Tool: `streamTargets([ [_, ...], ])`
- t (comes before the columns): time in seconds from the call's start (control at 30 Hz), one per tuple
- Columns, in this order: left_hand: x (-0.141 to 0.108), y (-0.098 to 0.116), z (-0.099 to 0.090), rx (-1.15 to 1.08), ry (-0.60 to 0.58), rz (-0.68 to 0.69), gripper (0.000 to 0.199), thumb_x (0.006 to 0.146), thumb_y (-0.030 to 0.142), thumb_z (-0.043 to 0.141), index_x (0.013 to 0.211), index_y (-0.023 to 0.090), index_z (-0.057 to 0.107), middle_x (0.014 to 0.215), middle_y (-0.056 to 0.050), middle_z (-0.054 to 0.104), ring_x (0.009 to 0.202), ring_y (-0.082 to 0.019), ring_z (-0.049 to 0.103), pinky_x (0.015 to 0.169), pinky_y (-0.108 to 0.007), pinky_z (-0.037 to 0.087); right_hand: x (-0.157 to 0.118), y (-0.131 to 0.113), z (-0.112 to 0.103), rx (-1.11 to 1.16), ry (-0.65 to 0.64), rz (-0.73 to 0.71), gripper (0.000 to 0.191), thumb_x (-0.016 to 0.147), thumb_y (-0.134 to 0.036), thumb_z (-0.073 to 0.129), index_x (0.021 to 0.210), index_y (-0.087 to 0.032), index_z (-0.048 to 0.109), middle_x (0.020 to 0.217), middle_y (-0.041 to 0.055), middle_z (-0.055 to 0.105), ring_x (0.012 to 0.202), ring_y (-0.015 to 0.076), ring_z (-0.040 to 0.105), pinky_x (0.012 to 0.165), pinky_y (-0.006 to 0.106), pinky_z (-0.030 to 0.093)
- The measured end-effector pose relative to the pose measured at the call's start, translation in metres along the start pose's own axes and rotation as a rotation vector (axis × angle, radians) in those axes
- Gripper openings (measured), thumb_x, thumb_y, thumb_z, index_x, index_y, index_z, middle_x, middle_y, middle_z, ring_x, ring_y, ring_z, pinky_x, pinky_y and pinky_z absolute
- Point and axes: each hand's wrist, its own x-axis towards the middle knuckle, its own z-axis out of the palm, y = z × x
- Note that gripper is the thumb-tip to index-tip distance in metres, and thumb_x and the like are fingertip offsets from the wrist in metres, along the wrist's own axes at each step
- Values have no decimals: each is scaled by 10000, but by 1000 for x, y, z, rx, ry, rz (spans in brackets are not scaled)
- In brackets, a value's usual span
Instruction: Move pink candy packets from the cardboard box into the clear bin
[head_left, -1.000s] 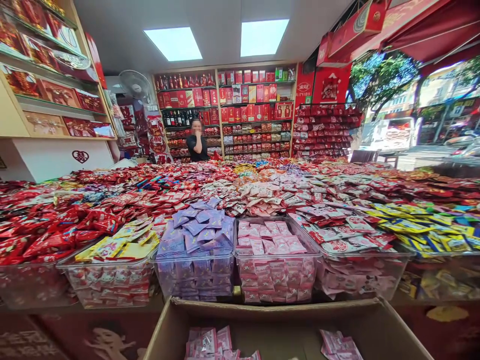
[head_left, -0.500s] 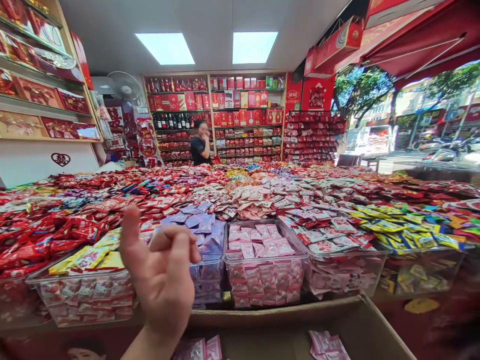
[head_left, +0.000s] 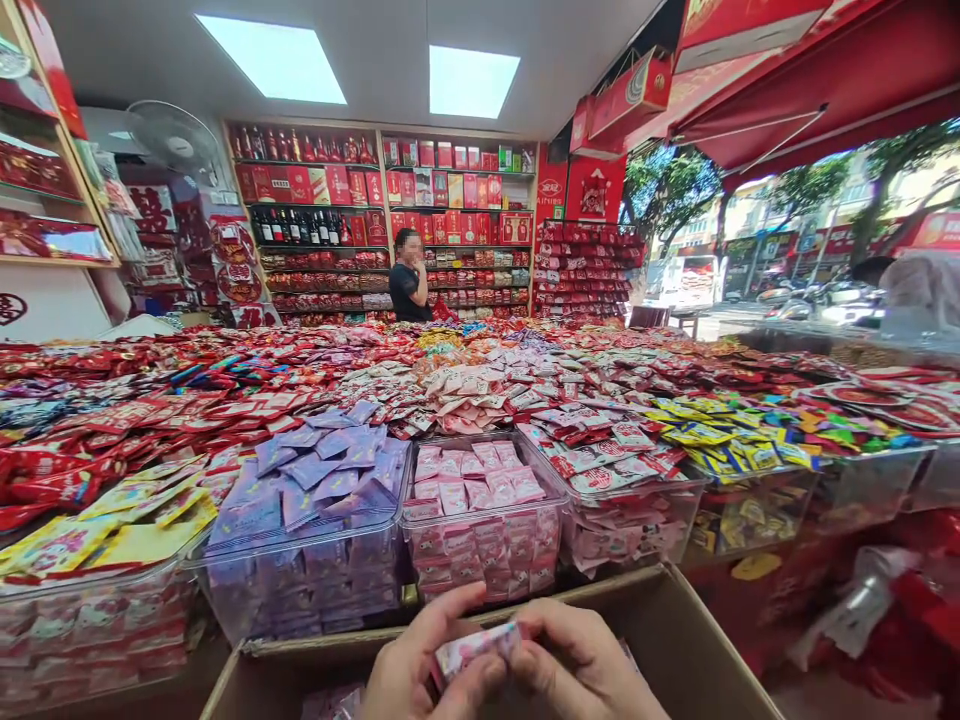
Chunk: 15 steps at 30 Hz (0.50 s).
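Over a cardboard box (head_left: 720, 650), my two hands meet at the bottom of the view. Between their fingertips is a small pink and white packet (head_left: 476, 648). My left hand (head_left: 420, 670) is closed around its left end, with the forefinger raised. The thumb and fingers of my right hand (head_left: 581, 665) pinch its right end. More pink packets (head_left: 334, 702) lie inside the box, mostly hidden by my hands. Just beyond the box stands a clear bin (head_left: 484, 515) with pink packets stacked in rows and loose ones on top.
Left of that bin is one of purple packets (head_left: 315, 490), then yellow packets (head_left: 112, 525). To the right are bins of red-and-white packets (head_left: 607, 450) and yellow-blue packets (head_left: 739, 440). A person (head_left: 409, 280) stands near the back shelves (head_left: 457, 215).
The view has turned right, so the bins appear further left. My left hand has come down from its raised position, and my right hand has come into view. Both hands now hold the packet.
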Motion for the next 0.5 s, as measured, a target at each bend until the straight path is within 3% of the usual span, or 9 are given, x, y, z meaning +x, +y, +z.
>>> streamTargets([
  [0.1, 0, 7, 6, -431, -2, -124, 400, 736, 372, 577, 1080, 213, 451, 749, -8, 650, 630, -125, 592, 495, -179, 423, 4, -11, 1, 261, 31, 186, 309, 762, -443, 473, 737, -141, 534, 611, 14, 529, 527, 97, 481, 507, 210, 374],
  [0.2, 1, 10, 9, -622, -7, -183, 465, 740, 344, 585, 1130, 200, 376, 802, -40, 656, 581, -119, 595, 457, -175, 413, 9, -10, 3, 340, 78, 255, 328, 727, -462, 516, 711, -134, 533, 561, -3, 519, 464, 78, 451, 467, 200, 338],
  [0.3, 1, 6, 12, -654, -3, -198, 526, 729, 323, 605, 1160, 220, 323, 819, -45, 662, 591, -138, 615, 488, -201, 452, 8, -5, 5, 371, 110, 269, 333, 714, -468, 529, 711, -135, 535, 543, -14, 513, 429, 63, 420, 441, 190, 311],
  [0.4, 0, -1, 14, -602, 1, -167, 535, 720, 337, 611, 1159, 223, 326, 834, -44, 665, 610, -132, 603, 511, -215, 471, 4, -2, 5, 337, 67, 232, 303, 706, -440, 552, 760, -142, 554, 631, 5, 550, 516, 84, 459, 495, 202, 356],
  [0.5, 1, 1, 4, -393, 28, -72, 496, 726, 406, 577, 1149, 227, 388, 878, -42, 658, 586, -109, 566, 456, -176, 426, 6, -5, -8, 185, 46, 161, 262, 729, -406, 538, 751, -146, 559, 644, 4, 528, 584, 104, 458, 548, 216, 375],
])
